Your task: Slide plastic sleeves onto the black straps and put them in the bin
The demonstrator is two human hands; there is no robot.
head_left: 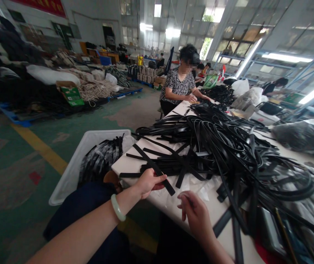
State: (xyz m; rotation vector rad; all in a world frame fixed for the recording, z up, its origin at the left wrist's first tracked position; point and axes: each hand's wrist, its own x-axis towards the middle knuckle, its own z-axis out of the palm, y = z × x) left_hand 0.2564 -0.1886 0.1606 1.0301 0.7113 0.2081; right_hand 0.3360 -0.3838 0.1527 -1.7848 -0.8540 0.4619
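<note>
My left hand point(150, 182), with a pale bangle point(117, 208) on its wrist, grips a flat black strip point(150, 162) between thumb and fingers. The strip slants over the table's near corner, and its lower end sticks out past my thumb. My right hand point(192, 209) is just right of that end, apart from it, with its fingers curled; whether anything small is between them is hidden. Beyond both hands, more black strips point(173, 163) lie crossed on the white table point(214, 196), beside a large heap of looped black straps point(223, 143).
A white bin point(71, 165) of black strips stands left of the table. Across the table's far left edge, a person point(180, 82) works with both hands on the tabletop. Plastic bags point(302, 135) lie at right. Blue pallets point(14, 115) with piled straps are on the floor at left.
</note>
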